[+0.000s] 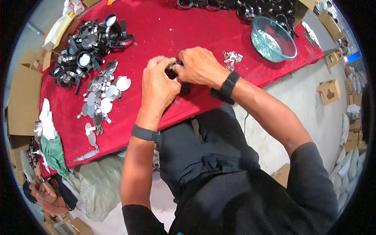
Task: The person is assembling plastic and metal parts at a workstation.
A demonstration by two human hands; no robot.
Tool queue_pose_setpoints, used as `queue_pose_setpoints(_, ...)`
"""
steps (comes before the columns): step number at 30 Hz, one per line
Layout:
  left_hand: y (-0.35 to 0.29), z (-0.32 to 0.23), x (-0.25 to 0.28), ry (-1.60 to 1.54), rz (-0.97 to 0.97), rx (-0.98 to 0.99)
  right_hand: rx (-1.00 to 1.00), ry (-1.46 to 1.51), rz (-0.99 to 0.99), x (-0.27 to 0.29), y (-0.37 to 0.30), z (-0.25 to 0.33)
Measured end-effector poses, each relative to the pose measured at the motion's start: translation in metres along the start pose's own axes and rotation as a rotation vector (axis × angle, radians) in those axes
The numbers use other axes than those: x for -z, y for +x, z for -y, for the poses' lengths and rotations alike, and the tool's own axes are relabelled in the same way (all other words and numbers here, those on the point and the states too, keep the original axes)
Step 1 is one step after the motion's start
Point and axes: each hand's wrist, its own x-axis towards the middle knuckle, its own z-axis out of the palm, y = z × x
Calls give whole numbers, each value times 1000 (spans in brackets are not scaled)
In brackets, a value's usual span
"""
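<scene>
Both hands meet over the red cloth table (pixel 164 27). My left hand (pixel 158 84) and my right hand (pixel 199 66) pinch the same small dark part (pixel 172 69), mostly hidden between the fingers. Each wrist wears a dark band. Left of the hands lie several flat round silver mirror discs with tabs (pixel 102 96). Beyond them sits a heap of black-framed round mirrors (pixel 88 47). A small cluster of silver metal clips (pixel 232 58) lies just right of my right hand.
A clear teal bowl (pixel 273 39) holding small shiny bits stands at the right end of the table. More black ring parts (pixel 250 8) line the far edge. Cardboard boxes (pixel 23 98) flank the left side, and white and green cloths (pixel 51 141) lie there. Concrete floor (pixel 309 102) lies to the right.
</scene>
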Motion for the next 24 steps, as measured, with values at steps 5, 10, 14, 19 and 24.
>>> queue_pose_setpoints(5, 5, 12, -6, 41, -66, -166, 155, -71, -242, -12, -2, 5)
queue_pose_setpoints(10, 8, 10, 6, 1, 50, -7, 288, -84, -164, -4, -12, 0)
queue_pose_setpoints(14, 8, 15, 17, -73, 167, 36, 324, 63, -244, 7, -33, -34)
queue_pose_setpoints(19, 4, 37, 27, -233, 243, 129, 59, -82, -450, 36, -40, -111)
queue_pose_setpoints(24, 25, 39, 61, -462, 140, 255, -25, -118, -435, 33, -64, -174)
